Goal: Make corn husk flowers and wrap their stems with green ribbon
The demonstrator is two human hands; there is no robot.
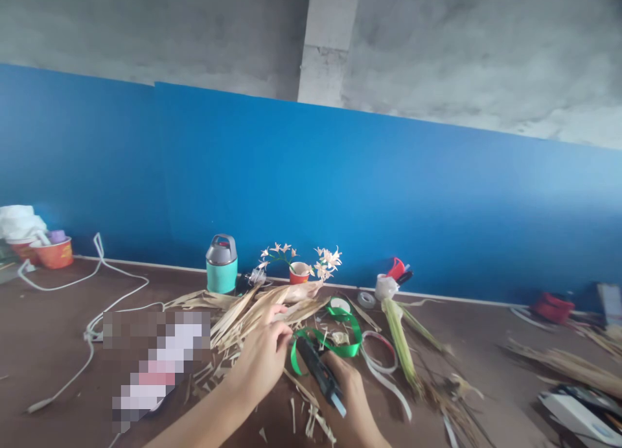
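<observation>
My right hand [352,386] is wrapped round a black hot glue gun [315,365]. A pale glue stick [337,405] sticks out of its near end. The front of the gun points away to the left, close to the fingers of my left hand [265,351]. That hand is closed with bent fingers, and whatever lies between them is too small or hidden to make out. Green ribbon [354,348] loops behind and beside the gun. Dried corn husks [286,297] are heaped just beyond both hands, with cut scraps [313,422] on the brown table [58,318] below.
Husk flowers [326,261] and a red paper cup [299,273] stand by the blue partition [272,176], right of a teal flask [222,270]. White cable [116,299] trails at left. A ribbon roll [381,354] and a green stalk bundle [401,347] lie at right.
</observation>
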